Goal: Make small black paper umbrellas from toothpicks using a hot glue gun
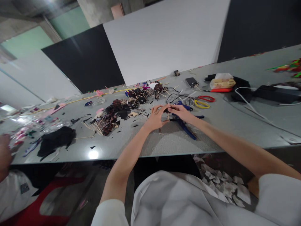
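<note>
My left hand and my right hand meet above the grey table, their fingertips together around a small dark piece that is mostly hidden. A short pale stick points down beneath the fingers. Blue-handled pliers lie just under and beside my right hand. Left of my hands spreads a pile of dark, crumpled pieces with thin wooden sticks and black scraps. Behind them sit several dark balls stuck with sticks.
Yellow-handled scissors, a phone, a food packet and a white cable lie to the right. At left are black cloth and another person's hand. The table's front edge is near my body.
</note>
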Motion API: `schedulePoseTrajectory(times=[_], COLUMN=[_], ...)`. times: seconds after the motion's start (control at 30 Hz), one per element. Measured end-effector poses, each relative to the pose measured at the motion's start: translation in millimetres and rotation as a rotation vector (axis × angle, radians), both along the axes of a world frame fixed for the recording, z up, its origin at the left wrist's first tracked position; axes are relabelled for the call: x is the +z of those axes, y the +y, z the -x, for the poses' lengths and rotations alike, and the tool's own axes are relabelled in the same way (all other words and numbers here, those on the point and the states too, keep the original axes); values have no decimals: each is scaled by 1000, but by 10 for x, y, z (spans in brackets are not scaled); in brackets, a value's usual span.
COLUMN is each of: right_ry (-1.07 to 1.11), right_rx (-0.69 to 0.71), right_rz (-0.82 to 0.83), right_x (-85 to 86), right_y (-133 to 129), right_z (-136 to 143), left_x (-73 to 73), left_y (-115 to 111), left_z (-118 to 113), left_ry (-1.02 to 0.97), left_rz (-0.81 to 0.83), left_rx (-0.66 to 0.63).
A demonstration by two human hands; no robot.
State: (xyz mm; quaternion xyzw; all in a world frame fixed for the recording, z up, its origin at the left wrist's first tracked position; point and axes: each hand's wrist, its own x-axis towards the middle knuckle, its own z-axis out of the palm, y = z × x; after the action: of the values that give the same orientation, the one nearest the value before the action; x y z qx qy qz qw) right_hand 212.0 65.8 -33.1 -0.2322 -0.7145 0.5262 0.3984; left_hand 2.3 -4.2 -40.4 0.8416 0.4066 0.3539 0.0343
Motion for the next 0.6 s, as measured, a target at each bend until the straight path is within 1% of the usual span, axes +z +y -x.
schedulePoseTrajectory(times=[0.1, 0.2, 0.27, 0.47, 0.6], right_ry=[27, 138, 179, 218, 213], right_rx=[-3, -29, -46, -41, -26], right_rz=[65, 179, 217, 233, 219], right_x=[-59, -112, -133, -153, -160], right_y=[47, 103, 134, 166, 146], right_z=[15, 36, 46, 64, 82], left_x=[-11, -27, -35, -38, -30], left_y=[1, 10, 16, 12, 6], left_z=[3, -1, -3, -1, 0], left_ry=[52, 86, 94, 95, 65], left_rz=[-33, -61, -79, -99, -111], left_rx=[34, 58, 62, 97, 89])
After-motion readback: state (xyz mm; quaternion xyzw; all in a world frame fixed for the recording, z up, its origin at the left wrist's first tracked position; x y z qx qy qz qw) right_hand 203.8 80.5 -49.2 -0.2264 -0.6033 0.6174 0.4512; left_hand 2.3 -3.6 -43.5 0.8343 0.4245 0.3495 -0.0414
